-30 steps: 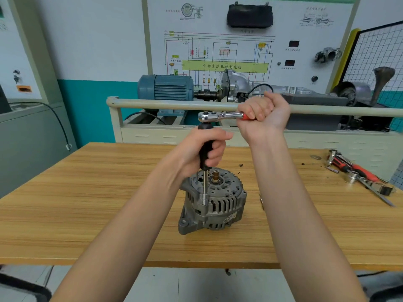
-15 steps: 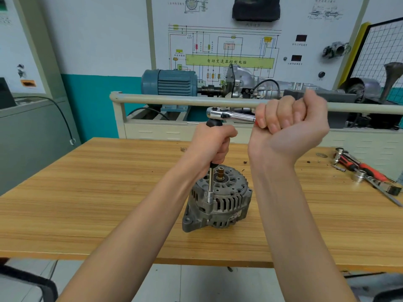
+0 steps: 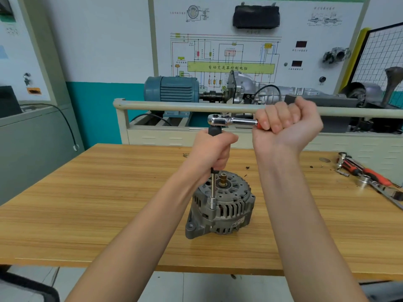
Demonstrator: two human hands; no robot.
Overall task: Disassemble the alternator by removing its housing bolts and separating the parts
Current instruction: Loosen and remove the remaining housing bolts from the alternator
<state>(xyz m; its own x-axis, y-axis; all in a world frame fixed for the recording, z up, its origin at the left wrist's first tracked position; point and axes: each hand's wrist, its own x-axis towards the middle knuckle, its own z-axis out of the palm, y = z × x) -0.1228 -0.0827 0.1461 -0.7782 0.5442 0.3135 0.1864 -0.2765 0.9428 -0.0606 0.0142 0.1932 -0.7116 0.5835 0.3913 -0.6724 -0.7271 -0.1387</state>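
A grey alternator [image 3: 226, 205] stands on the wooden table [image 3: 87, 203] with its shaft end up. A chrome ratchet wrench [image 3: 231, 122] sits on a black-handled extension bar [image 3: 213, 188] that runs straight down to a bolt on the alternator's front rim. My left hand [image 3: 214, 151] grips the black handle of the extension just under the ratchet head. My right hand [image 3: 285, 125] is curled in a fist round the ratchet's red handle, at the right of the head.
Red-handled tools and sockets [image 3: 366, 175] lie at the table's right side. Behind the table stands a training bench with a beige rail [image 3: 174, 105], a blue motor [image 3: 172, 89] and a gearbox. A grey cabinet [image 3: 32, 149] stands at the left.
My right hand has swung the ratchet handle, ending out to the right of the head. The left hand has slid higher up the extension handle. The alternator stays put.
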